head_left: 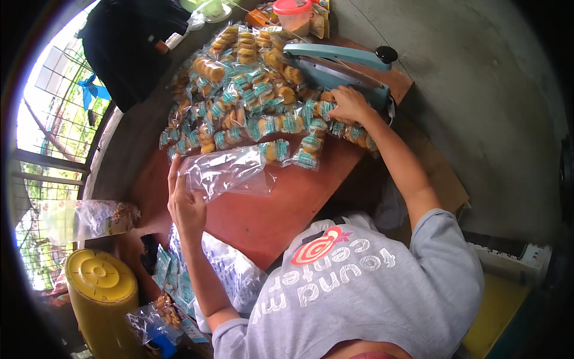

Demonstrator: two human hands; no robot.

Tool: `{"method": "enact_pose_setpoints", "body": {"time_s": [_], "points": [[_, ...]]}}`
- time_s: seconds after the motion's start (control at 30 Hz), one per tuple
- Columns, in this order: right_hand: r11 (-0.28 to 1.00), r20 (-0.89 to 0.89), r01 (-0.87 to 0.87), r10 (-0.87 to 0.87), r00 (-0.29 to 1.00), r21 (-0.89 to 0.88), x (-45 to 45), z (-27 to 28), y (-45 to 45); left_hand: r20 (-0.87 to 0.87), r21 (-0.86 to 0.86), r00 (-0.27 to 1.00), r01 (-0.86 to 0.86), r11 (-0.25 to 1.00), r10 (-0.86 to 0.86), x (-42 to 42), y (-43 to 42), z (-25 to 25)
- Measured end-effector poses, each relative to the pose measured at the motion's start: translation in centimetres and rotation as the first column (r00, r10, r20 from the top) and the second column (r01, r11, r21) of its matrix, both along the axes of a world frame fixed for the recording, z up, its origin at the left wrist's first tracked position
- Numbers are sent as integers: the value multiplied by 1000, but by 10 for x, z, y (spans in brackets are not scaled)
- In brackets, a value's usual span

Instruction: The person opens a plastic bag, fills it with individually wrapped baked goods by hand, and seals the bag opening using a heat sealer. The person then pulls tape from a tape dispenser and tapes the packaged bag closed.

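Left hand (187,206) on a clear bag (224,173), right hand (350,106) on a packet (321,109) of round biscuits.
The left grip is part-open, thumb and forefinger apart at the near-left end of the bag, which lies on the red-brown bench (269,209) just nearer than the biscuit pile (239,96); the right grip is closed, fingertips pinching the packet beside the pale-blue sealer (341,70) at the bench's far right corner. Teal printing on the packets is too small to read. The grey shirt (371,281) reads, upside down, "found m…" and "center", the rest lost in folds, beside a red-orange ringed logo. A pink-lidded tub (293,17) stands by the far edge.
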State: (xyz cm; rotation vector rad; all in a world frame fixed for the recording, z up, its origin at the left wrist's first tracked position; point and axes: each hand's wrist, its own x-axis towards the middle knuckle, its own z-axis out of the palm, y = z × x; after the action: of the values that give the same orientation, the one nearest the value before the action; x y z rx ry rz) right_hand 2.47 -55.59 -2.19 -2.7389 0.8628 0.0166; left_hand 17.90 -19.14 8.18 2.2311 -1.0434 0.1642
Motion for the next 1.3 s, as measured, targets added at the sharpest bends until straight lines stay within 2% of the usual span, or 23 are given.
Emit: {"method": "enact_pose_setpoints", "body": {"time_s": [0.1,0.17,0.23,0.4,0.47,0.5,0.57,0.63,0.7,0.77,0.83,0.9,0.93,0.97,1.03,1.1,1.17,1.23,1.27,1.3], "points": [[998,94,-32,27,995,55,3,-6,-3,-16,-77,999,41,996,-42,-2,-4,-1],[1000,81,-4,6,997,-18,0,-6,10,-87,-90,995,38,995,-46,-1,-3,-5],[987,108,47,-30,994,-154,0,-15,18,-81,-94,994,61,994,-69,0,-3,-9],[996,163,32,-18,987,-84,7,-20,5,-113,-131,983,129,983,-144,-5,0,-13],[988,385,14,46,922,-151,2,5,3,-95,-153,983,142,978,-157,-3,3,-18],[988,383,15,45,923,-153,-5,21,6,-96,-155,983,143,977,-159,-3,4,-18],[997,598,-15,60,799,-80,-29,44,21,-90,-152,982,154,976,-169,-5,8,-21],[998,356,-64,67,932,-20,-62,33,46,-90,-140,982,152,978,-166,-6,14,-25],[1000,274,6,-9,962,12,-84,5,83,-81,-139,984,145,980,-157,-4,15,-26],[955,287,99,-16,958,-279,-94,-41,104,-113,-169,979,146,975,-167,-7,17,-28],[955,333,112,-15,943,-275,-90,-50,93,-144,-167,978,128,977,-153,-15,13,-22],[983,376,114,-52,925,-146,-80,-51,70,-114,-172,979,147,974,-168,-19,9,-17],[996,304,91,-87,949,0,-73,-36,61,-131,-134,980,133,982,-151,-17,12,-20],[996,306,85,-80,949,-3,-69,-34,59,-129,-138,981,127,982,-145,-18,10,-19],[981,488,193,-170,856,3,-58,-29,54,-141,-152,984,90,984,-111,-23,7,-14],[979,437,201,-171,883,-21,-53,-32,51,-145,-204,985,57,977,-88,-28,1,-8],[979,89,200,-202,975,33,-53,-22,52,-156,-242,986,17,970,-56,-27,0,-7],[980,41,184,-188,981,76,-45,-7,38,6,-159,998,62,985,-61,-20,0,-8],[982,160,108,-133,978,155,-42,5,40,-114,-123,993,-1,992,-14,-25,-2,-1],[977,285,17,-78,955,210,-37,31,39,-101,-156,994,30,987,-46,-22,-4,-3]]}}
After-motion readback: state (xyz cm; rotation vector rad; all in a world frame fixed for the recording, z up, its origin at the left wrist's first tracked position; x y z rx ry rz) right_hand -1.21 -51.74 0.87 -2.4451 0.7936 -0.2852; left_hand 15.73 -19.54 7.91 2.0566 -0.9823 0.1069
